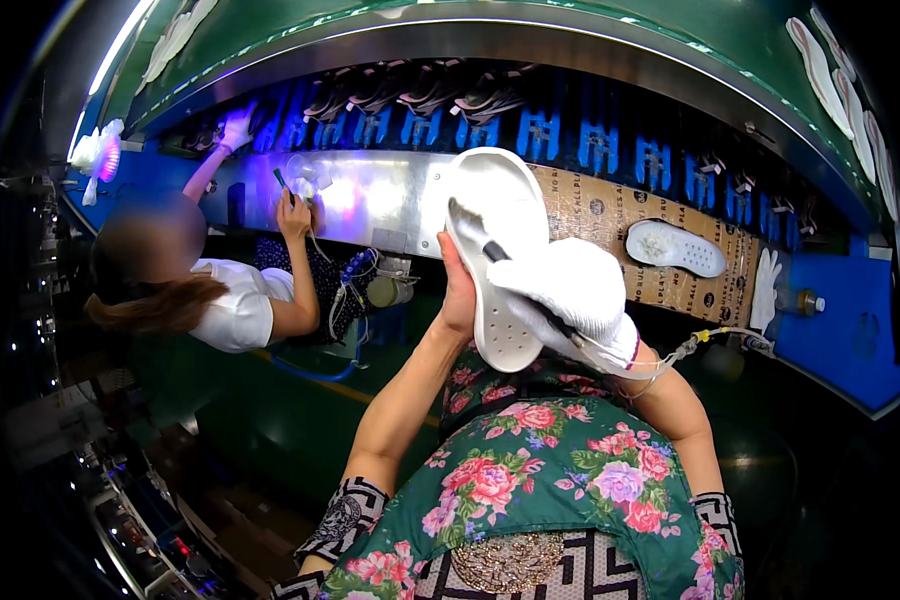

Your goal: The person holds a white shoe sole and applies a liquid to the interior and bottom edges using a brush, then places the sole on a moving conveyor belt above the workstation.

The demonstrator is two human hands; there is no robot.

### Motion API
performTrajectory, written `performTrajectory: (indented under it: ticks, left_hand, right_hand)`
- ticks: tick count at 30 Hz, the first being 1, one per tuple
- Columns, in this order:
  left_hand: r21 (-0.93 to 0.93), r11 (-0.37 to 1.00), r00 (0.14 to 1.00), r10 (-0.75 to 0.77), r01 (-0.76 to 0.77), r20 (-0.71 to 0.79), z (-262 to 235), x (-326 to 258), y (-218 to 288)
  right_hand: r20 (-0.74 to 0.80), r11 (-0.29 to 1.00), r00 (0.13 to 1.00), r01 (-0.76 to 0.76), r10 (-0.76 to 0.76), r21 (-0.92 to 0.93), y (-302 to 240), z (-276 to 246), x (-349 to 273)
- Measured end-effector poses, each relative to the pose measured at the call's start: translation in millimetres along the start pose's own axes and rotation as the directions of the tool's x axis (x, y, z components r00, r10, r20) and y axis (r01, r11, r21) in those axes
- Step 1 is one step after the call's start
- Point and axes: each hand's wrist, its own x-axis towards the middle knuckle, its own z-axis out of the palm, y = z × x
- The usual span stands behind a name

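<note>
A white shoe sole [515,190] is held up in front of me, its hollow inner side facing up and small holes dotting its heel end. My bare left hand [458,290] grips its left edge, thumb along the rim. In a white knit glove, my right hand [570,290] closes around a dark-handled brush [494,252] with a thin tube trailing from the wrist. The pale bristles lie over the sole's inside, near its left wall; whether they touch cannot be made out. Another white sole [675,248] lies on the cardboard-covered bench to the right.
Blue holders [540,133] line the rack behind the bench, some carrying dark shoe uppers [430,95]. A white glove [767,285] and a small bottle [800,301] are at the right end. Left of me, a co-worker [235,300] sits holding a brush. White insole-like pieces [820,75] rest on the upper shelf.
</note>
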Motion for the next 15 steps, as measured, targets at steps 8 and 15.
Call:
performTrajectory:
  ticks: [8, 15]
  left_hand:
    - [-0.201, 0.979, 0.941, 0.098, -0.033, 0.323, -7.4, 11.4, 8.1]
    - [-0.04, 0.99, 0.985, 0.128, -0.133, -0.12, -14.3, 10.1, 16.9]
  right_hand:
    - [-0.089, 0.998, 0.995, 0.034, -0.038, -0.044, 15.3, 3.3, 3.7]
    - [-0.071, 0.963, 0.983, -0.152, 0.172, 0.222, 6.0, 1.5, 5.0]
